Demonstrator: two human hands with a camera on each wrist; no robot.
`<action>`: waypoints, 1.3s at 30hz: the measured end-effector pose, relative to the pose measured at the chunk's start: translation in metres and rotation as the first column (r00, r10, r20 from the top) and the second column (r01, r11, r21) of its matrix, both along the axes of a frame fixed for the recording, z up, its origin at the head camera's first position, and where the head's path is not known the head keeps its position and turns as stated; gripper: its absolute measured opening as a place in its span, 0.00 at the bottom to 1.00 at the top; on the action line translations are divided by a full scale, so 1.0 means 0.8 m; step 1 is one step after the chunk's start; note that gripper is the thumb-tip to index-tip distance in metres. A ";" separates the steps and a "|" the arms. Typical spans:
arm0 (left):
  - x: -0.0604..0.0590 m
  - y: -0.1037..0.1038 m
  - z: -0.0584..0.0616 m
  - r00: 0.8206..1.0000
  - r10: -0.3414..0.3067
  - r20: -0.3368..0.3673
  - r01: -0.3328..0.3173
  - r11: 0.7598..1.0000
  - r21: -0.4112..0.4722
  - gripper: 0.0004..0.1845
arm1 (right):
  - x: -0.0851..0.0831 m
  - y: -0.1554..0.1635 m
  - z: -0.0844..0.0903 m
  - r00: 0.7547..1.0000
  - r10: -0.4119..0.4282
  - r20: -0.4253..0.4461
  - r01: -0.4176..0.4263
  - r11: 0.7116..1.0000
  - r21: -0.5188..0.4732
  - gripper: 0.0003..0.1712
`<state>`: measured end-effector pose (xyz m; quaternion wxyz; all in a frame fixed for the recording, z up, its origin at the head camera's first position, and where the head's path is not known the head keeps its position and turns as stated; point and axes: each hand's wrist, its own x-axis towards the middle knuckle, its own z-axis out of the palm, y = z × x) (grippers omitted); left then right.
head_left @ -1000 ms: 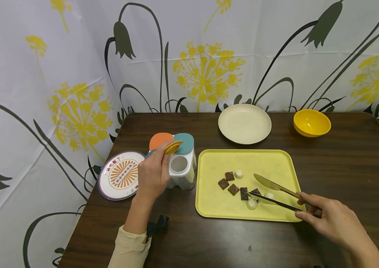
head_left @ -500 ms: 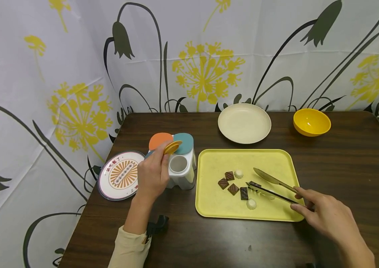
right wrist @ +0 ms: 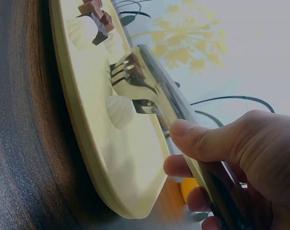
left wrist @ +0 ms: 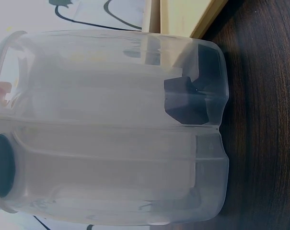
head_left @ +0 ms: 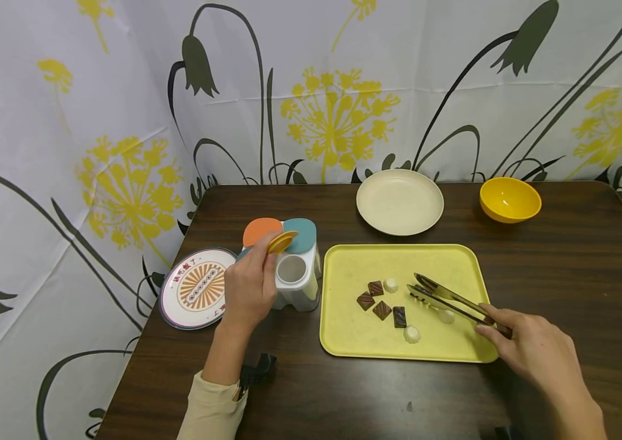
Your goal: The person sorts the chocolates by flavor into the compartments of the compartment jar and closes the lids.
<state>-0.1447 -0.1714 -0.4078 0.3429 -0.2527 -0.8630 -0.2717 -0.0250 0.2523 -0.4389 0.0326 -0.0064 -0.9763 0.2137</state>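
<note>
Right hand [head_left: 531, 351] squeezes tongs [head_left: 448, 300] on a chocolate [right wrist: 134, 67] at its ten o'clock; left hand [head_left: 247, 287] pinches the yellow lid [head_left: 281, 242].

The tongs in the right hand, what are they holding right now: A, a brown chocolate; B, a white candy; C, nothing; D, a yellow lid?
A: the tongs in the right hand grip a brown chocolate at their tips above the tray, clearest in the right wrist view.
</note>
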 end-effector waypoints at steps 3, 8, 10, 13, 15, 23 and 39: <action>0.000 0.000 0.000 1.000 -0.001 0.005 0.001 1.000 0.000 0.19 | -0.001 -0.002 -0.002 0.999 -0.009 -0.031 0.010 1.000 0.007 0.25; 0.000 -0.001 -0.001 1.000 -0.001 0.004 0.001 1.000 -0.002 0.19 | -0.003 -0.003 -0.004 0.996 -0.010 -0.087 0.012 1.000 0.020 0.23; -0.001 -0.001 -0.001 1.000 -0.001 0.001 0.001 1.000 -0.001 0.19 | -0.003 -0.005 -0.004 0.993 -0.002 -0.115 0.005 1.000 0.027 0.23; -0.001 -0.001 -0.002 1.000 -0.002 -0.008 0.002 1.000 -0.004 0.19 | -0.002 -0.006 -0.006 0.987 0.010 -0.160 -0.003 0.999 0.041 0.22; -0.002 0.000 -0.002 1.000 -0.008 -0.008 0.008 1.000 -0.006 0.19 | -0.001 -0.006 -0.008 0.983 0.011 -0.185 -0.002 0.999 0.048 0.22; -0.001 0.000 -0.002 1.000 -0.004 -0.009 0.004 1.000 -0.008 0.19 | -0.002 -0.004 -0.016 0.968 0.019 -0.251 -0.009 0.999 0.042 0.21; -0.002 -0.001 -0.002 1.000 0.000 -0.011 0.000 1.000 -0.004 0.20 | -0.013 -0.006 0.008 0.905 0.028 -0.424 -0.031 1.000 -0.001 0.25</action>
